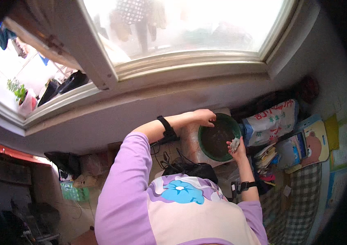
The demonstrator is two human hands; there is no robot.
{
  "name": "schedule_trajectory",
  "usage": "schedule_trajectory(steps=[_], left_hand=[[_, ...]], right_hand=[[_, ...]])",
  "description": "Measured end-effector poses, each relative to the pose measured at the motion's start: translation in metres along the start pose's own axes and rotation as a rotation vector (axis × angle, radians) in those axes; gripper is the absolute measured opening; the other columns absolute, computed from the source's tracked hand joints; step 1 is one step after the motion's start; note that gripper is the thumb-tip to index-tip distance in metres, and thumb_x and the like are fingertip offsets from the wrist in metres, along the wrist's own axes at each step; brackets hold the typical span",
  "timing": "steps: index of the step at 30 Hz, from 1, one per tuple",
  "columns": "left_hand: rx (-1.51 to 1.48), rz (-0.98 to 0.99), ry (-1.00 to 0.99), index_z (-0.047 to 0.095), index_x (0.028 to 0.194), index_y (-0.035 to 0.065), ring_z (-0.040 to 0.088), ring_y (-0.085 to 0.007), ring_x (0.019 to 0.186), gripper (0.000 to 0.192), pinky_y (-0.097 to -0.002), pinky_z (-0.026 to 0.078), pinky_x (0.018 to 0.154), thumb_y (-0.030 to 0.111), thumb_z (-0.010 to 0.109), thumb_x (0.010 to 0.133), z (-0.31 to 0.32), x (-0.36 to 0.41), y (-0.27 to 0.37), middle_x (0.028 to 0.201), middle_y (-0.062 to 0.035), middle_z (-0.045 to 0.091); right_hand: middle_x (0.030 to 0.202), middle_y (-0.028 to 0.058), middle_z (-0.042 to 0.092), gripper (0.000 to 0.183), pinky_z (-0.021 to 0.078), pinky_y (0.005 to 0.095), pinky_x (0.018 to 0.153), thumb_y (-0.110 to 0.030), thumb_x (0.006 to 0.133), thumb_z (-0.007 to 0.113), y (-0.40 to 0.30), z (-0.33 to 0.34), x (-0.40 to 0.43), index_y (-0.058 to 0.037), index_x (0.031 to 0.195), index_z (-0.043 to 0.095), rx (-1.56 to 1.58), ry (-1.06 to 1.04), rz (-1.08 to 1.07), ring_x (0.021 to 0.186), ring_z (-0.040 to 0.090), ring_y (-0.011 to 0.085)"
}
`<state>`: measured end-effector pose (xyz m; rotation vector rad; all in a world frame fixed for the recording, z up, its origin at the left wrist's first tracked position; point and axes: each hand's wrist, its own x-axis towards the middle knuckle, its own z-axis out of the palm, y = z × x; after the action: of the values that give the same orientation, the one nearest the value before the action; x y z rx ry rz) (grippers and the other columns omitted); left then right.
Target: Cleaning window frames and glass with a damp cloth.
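A round green plastic basin [202, 147] stands in front of me, with dark brown matter inside that may be soil or murky water. My left hand [204, 117] reaches over its far left rim, fingers bent downward. Nothing shows in that hand, but its fingertips are too small to make out. At the right side of the basin, my right hand [238, 150] is palm up and holds a small crumpled whitish piece [234, 144], perhaps paper, a bag or cloth. Beneath the basin is a pale, shiny-covered box or stand [188, 144].
A white printed sack [271, 122] leans right of the basin. Beyond it are a bear-patterned board [314, 144], piled papers [265, 160] and checked fabric [303, 190]. Cables [164, 159] and a black bag [192, 171] lie nearer me. A window ledge [173, 88] runs above.
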<state>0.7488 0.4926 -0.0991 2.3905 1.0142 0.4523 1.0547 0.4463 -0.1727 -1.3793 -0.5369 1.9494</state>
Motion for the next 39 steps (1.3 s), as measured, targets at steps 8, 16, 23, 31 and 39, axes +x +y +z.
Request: schedule_trajectory(steps=[8, 16, 23, 31, 39], left_hand=[[-0.036, -0.338, 0.533, 0.061, 0.101, 0.0010, 0.067, -0.0217, 0.073, 0.026, -0.0336, 0.053, 0.068, 0.017, 0.065, 0.080, -0.070, -0.112, 0.053, 0.083, -0.0130, 0.068], [0.170, -0.561, 0.964, 0.060, 0.105, 0.0010, 0.060, -0.0192, 0.090, 0.036, -0.0307, 0.049, 0.081, 0.024, 0.069, 0.079, -0.126, -0.240, 0.066, 0.101, -0.0113, 0.061], [0.532, -0.814, 1.477, 0.020, 0.135, 0.0012, 0.024, -0.0362, 0.124, 0.104, -0.0510, 0.025, 0.104, 0.056, 0.075, 0.065, -0.205, -0.290, 0.037, 0.129, -0.0201, 0.027], [0.719, -0.773, 1.529, -0.001, 0.142, -0.0001, 0.014, -0.0381, 0.131, 0.130, -0.0534, 0.012, 0.109, 0.051, 0.082, 0.055, -0.235, -0.279, 0.001, 0.139, -0.0241, 0.014], [0.658, -0.738, 1.618, 0.007, 0.142, 0.0026, 0.026, -0.0365, 0.124, 0.117, -0.0541, 0.022, 0.102, 0.037, 0.079, 0.057, -0.237, -0.292, -0.008, 0.136, -0.0223, 0.023]], right_hand=[[0.094, 0.0101, 0.065, 0.028, 0.0517, 0.0347, 0.072, -0.029, 0.090, 0.057, 0.029, -0.008, 0.023, -0.0062, 0.107, 0.058, 0.046, 0.009, -0.020, 0.082, 0.062, 0.0224], [0.083, 0.0044, 0.063, 0.020, 0.0476, 0.0340, 0.075, -0.024, 0.087, 0.051, 0.031, 0.029, 0.024, -0.0075, 0.091, 0.062, 0.152, -0.273, -0.034, 0.081, 0.059, 0.0196], [0.085, 0.0047, 0.063, 0.015, 0.0487, 0.0336, 0.073, -0.017, 0.085, 0.054, 0.038, 0.060, 0.006, -0.0053, 0.088, 0.061, 0.006, -0.283, -0.044, 0.080, 0.060, 0.0183], [0.087, 0.0048, 0.063, 0.015, 0.0473, 0.0330, 0.070, -0.015, 0.090, 0.052, 0.046, 0.157, -0.010, -0.0033, 0.092, 0.060, -0.018, -0.305, -0.150, 0.079, 0.060, 0.0166], [0.085, 0.0045, 0.063, 0.017, 0.0479, 0.0294, 0.067, -0.017, 0.091, 0.052, 0.072, 0.309, -0.051, -0.0024, 0.095, 0.060, -0.092, -0.418, -0.129, 0.076, 0.060, 0.0147]])
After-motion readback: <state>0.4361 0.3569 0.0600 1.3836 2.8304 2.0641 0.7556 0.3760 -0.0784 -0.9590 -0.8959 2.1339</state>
